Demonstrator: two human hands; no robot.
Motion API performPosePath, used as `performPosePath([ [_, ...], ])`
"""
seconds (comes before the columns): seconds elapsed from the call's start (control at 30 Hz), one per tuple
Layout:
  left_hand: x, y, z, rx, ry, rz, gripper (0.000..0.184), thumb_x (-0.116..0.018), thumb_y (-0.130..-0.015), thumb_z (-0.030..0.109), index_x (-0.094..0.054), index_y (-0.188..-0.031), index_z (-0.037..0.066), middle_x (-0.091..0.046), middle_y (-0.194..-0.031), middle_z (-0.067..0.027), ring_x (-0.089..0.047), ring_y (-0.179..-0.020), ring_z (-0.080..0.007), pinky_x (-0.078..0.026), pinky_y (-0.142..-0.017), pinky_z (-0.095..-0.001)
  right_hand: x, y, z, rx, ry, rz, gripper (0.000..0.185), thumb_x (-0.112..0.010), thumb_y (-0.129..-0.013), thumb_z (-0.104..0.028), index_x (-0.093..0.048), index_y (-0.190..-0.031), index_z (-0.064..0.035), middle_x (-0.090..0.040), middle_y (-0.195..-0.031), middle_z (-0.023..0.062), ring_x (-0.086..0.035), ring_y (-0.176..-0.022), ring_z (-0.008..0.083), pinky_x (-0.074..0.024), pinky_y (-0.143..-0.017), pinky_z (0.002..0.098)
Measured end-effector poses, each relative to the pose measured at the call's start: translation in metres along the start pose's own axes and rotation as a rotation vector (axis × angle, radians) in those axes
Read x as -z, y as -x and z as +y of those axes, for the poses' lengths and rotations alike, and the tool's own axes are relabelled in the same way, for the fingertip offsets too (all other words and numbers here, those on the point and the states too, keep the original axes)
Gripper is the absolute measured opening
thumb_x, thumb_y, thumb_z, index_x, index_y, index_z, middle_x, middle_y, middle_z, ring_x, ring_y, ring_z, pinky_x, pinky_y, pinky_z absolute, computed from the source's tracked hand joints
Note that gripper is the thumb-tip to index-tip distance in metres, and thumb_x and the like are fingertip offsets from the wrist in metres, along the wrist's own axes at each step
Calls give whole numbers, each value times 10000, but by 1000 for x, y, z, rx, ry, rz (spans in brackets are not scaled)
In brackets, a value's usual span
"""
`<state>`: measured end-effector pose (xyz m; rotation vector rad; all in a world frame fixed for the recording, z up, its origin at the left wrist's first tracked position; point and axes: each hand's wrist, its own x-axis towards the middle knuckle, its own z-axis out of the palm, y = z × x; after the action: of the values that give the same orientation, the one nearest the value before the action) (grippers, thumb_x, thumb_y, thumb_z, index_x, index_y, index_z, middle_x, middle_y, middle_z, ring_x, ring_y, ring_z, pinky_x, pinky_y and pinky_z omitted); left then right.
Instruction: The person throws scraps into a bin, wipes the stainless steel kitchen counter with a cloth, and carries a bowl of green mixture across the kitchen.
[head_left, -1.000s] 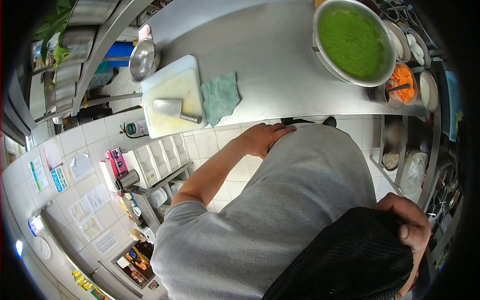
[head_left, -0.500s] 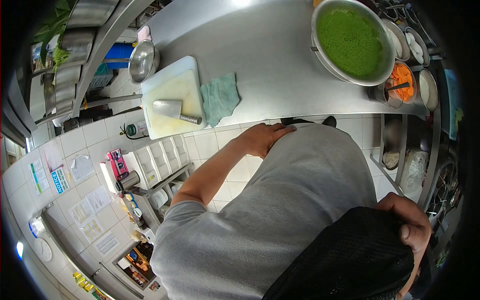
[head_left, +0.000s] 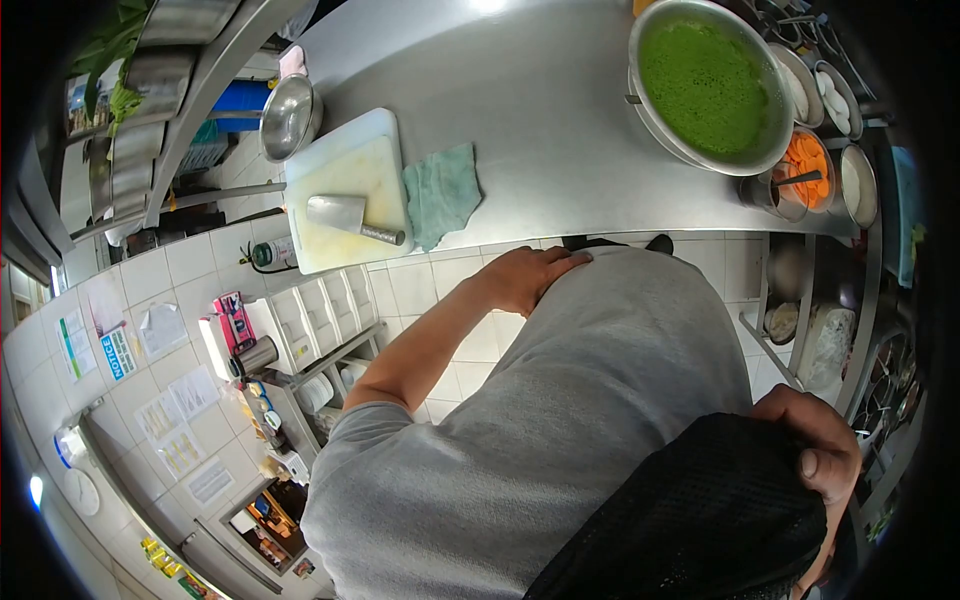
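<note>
My left hand (head_left: 530,277) lies against the front of the grey shirt (head_left: 560,400), fingers stretched out and holding nothing. At the lower right, my right hand (head_left: 822,440) is closed on a black mesh fabric piece (head_left: 690,510), its thumb showing and its other fingers partly hidden. What kind of article the black mesh is cannot be told. Ahead on the steel counter (head_left: 540,120), a cleaver (head_left: 340,213) rests on a pale cutting board (head_left: 345,160). A green cloth (head_left: 442,195) is spread beside the board. Neither hand touches these.
A large metal bowl of green liquid (head_left: 705,90) stands on the counter's right. Near it are sliced carrots (head_left: 805,165) and several small containers. A steel bowl (head_left: 290,118) sits at the far left. White drawers (head_left: 315,315) stand below left, and a shelf rack (head_left: 865,330) is at right.
The view has shifted very slightly, so the counter items sit a little differently in frame. Both hands keep the same position and hold.
</note>
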<state>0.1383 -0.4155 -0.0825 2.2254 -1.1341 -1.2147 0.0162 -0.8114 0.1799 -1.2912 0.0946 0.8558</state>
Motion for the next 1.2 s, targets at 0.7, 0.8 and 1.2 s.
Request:
performPosePath([
  [0.7, 10, 3, 10, -5, -6, -11, 1028, -832, -761, 322, -262, -1613, 257, -523, -1465, -124, -673, -1035, -375, -527, -1005, -469, -5, -7, 3, 71, 1, -26, 756, -560, -929, -597, -600, -1108, 136, -670, -858, 157, -662, -699, 227, -490, -643, 317],
  [0.8, 9, 3, 10, -6, -2, -13, 1019, -825, -762, 320, -267, -1612, 253, -522, -1470, -130, -675, -1038, -378, -526, -1007, -468, -3, -8, 6, 80, 8, -18, 755, -560, -925, -596, -600, -1103, 137, -673, -850, 158, -659, -688, 226, -486, -635, 314],
  [1.2, -11, 2, -4, -44, 9, 60, 1116, -825, -669, 311, -248, -1624, 258, -500, -1493, -171, -660, -1041, -430, -515, -980, -483, 5, -17, -7, -52, -13, -101, 763, -586, -926, -581, -591, -1254, 108, -665, -1130, 171, -620, -1092, 237, -452, -947, 332],
])
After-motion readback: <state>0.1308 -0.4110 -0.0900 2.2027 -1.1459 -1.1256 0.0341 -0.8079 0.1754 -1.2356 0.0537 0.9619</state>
